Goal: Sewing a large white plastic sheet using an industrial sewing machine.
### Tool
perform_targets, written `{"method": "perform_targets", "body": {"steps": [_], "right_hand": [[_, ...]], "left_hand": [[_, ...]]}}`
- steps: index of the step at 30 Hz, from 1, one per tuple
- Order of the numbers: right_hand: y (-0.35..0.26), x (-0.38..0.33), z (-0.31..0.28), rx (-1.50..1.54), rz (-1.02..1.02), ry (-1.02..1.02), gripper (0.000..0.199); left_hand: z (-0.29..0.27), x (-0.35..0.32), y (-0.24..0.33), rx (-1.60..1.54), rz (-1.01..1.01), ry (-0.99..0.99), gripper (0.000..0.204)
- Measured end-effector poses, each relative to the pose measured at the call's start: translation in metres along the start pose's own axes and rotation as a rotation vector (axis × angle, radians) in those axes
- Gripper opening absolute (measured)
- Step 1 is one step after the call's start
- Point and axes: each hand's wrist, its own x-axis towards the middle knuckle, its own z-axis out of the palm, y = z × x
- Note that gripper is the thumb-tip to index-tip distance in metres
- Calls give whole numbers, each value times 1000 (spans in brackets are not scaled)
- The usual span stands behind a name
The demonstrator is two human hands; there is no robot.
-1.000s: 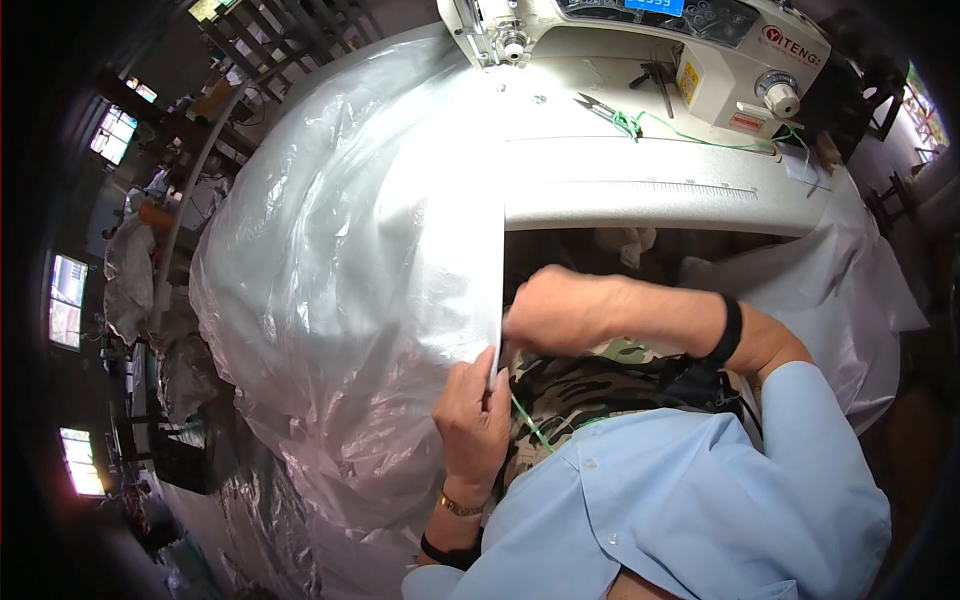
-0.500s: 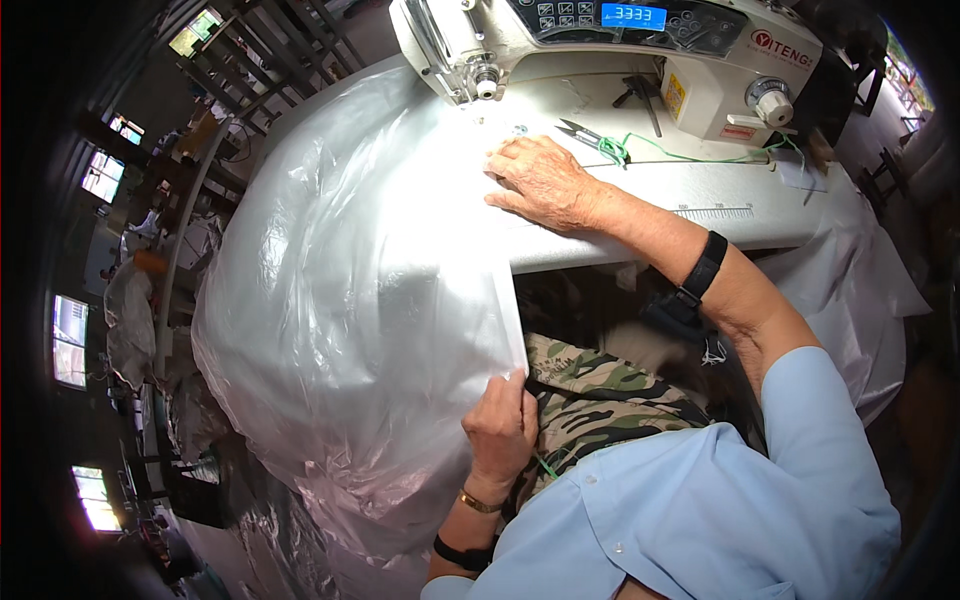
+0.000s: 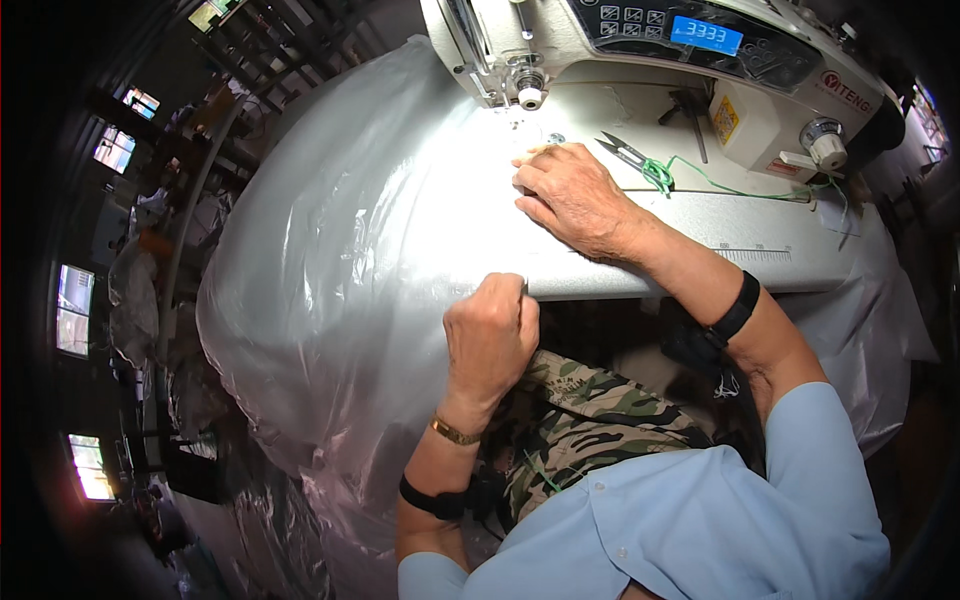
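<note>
The clear plastic sheet [image 3: 340, 270] billows over the left edge of the table [image 3: 700, 250], glossy and creased, reaching under the sewing machine [image 3: 600, 40]. The left hand [image 3: 490, 335] grips its edge in a closed fist at the table's front; the right hand [image 3: 570, 195] presses flat, fingers spread, near the scissors [image 3: 625, 152].

I see a dim workshop: small bright windows [image 3: 75, 310] down the left edge of the frame, dark metal racks [image 3: 250, 40] at upper left, and a shadowed floor [image 3: 120, 540] at lower left.
</note>
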Motion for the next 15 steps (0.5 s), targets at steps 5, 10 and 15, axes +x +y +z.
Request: {"method": "perform_targets", "body": {"steps": [5,10,15], "right_hand": [[2,2,3,-14,24,14,15],[6,4,6,-29,44,50,10],[5,2,5,11,48,58,12]], "left_hand": [[16,46,-11,-1,-13,-17,5],[25,82,-21,5,-38,42,9],[-27,53,-50,-186,-25,19,39]]}}
